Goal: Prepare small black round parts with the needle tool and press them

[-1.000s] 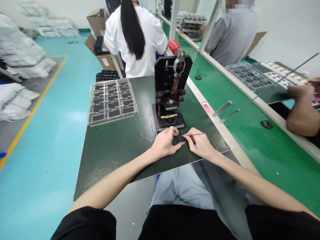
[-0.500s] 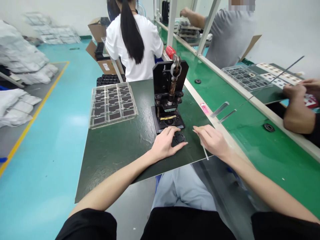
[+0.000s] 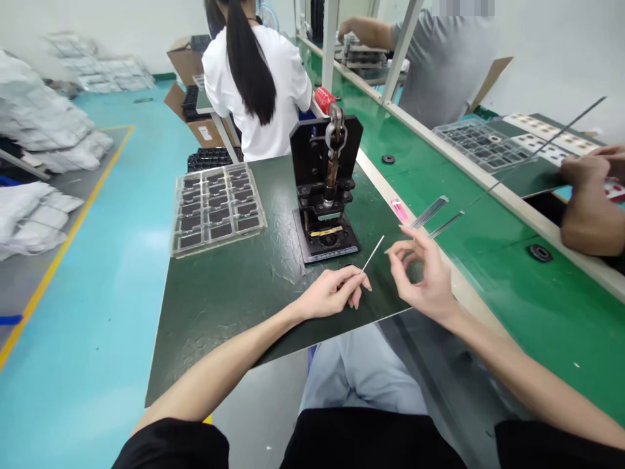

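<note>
My left hand (image 3: 336,292) is closed, with a thin pale stick (image 3: 375,251) pinched between thumb and fingers and pointing up to the right. Just to its right is my right hand (image 3: 426,270), fingers curled but apart, with nothing visible in it. Behind my left hand stands a black hand press (image 3: 326,189) with a red handle (image 3: 324,99). A yellow strip (image 3: 327,232) lies across its base. A sliver of a dark part shows at the fingertips of my left hand, mostly hidden.
A clear tray (image 3: 218,207) of dark square pieces lies left on the green work board (image 3: 209,306). Bundles of thin strips (image 3: 430,212) and a pink item (image 3: 399,210) lie right. A black round part (image 3: 540,253) sits on the green bench (image 3: 512,286). Co-workers are ahead and right.
The thin stick has passed from my right hand to my left. My right hand has opened. My left hand has closed, and the dark ring-shaped part beside it is now mostly hidden.
</note>
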Tool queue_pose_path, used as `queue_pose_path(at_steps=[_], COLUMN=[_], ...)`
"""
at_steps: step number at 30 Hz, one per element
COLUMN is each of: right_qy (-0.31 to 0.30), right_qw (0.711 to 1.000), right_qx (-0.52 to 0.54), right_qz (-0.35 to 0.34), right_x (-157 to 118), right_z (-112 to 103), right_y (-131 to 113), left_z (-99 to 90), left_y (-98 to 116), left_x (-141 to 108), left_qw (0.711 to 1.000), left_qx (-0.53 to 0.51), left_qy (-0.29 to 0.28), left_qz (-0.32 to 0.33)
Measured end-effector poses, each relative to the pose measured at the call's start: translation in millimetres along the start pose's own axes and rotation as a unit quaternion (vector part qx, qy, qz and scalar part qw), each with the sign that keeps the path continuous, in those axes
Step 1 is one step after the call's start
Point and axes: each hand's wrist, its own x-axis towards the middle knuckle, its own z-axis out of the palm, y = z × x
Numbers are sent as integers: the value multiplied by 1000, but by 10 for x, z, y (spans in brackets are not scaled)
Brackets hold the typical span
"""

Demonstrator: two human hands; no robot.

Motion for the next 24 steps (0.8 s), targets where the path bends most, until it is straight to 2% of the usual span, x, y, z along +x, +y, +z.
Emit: queue_pose_path(at_steps=[2,4,6,11,16,20,24], right_qy=[-73,-157,-184,-129,-153,-131,-96], right_qw=[991,975,968,974,970,979,987], right_qx=[94,141,157,167,170,145,124], right_qz=[58,74,68,87,87,65,45], right_x=[-37,-61,-64,-4,-52,-143,-144], right_z=[-10,-18,-25,-43,42,121,106], right_y=[-38,-58,-63,-68,-99,-141,-214], left_z=[-6,-3,-4,-71,-82,-39,-36], left_y=[-5,-17,-34,-56,-85,-138,-150], left_x=[-6,-16,-23,-15,-16,-20,-8], left_qw=[1000,998,995,993,988,983,978], left_qx=[26,53,75,101,130,146,155], left_qy=[0,-23,-47,-20,-11,-8,-11], left_qz=[3,17,38,64,83,108,140])
